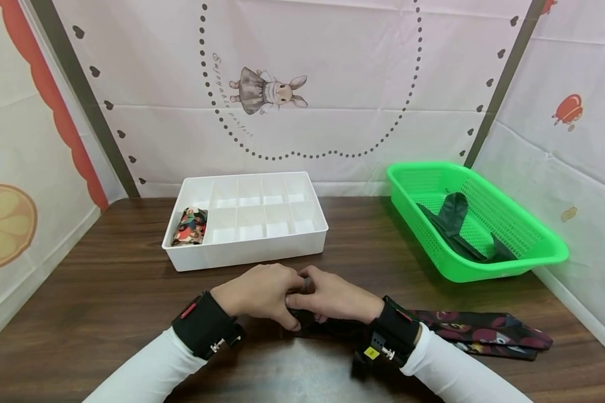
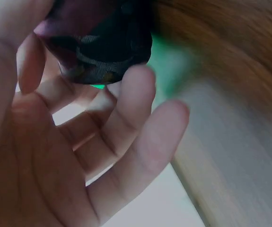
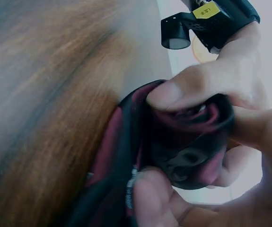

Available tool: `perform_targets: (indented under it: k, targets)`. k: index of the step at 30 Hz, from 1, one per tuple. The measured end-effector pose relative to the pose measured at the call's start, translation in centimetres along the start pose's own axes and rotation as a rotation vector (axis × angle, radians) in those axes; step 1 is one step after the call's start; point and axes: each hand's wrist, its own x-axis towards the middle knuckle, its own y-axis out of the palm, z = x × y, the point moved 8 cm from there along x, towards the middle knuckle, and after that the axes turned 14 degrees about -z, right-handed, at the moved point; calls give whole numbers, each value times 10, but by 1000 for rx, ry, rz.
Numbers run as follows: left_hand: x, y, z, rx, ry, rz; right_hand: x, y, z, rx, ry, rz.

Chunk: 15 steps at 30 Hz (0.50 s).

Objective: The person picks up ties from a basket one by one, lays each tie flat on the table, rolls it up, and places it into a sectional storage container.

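Both hands meet at the near edge of the dark wooden desk (image 1: 106, 291); the left hand (image 1: 259, 295) and the right hand (image 1: 333, 299) curl their fingers round a rolled end of a dark maroon patterned necktie (image 3: 192, 151), pinching it between thumbs and fingertips; its loose length (image 1: 484, 330) trails right across the desk; behind stands a white plastic divided organiser box (image 1: 247, 249) with one rolled colourful tie (image 1: 190, 226) in its front-left compartment; a green plastic mesh basket (image 1: 534, 246) at right holds a black tie (image 1: 454, 221).
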Motion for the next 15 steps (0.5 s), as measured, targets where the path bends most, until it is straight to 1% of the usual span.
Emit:
perform_targets:
  k: [3,6,8,9,13,15]
  targets:
    - [0,1,-1,64,-10,-11,-2,0,2,-96,-8,-15]
    - [0,2,-5,147,-10,-27,-4,-1,3,-138,-4,-21]
    - [0,2,-7,185,-11,-26,-4,-2,4,-109,0,-8]
    - [0,2,-7,192,-20,-15,-4,-3,4,-83,5,5]
    - [-4,5,-2,181,-91,64,-5,-7,2,28,23,62]
    - [-6,6,2,167,-113,74,-5,-8,1,56,25,76]
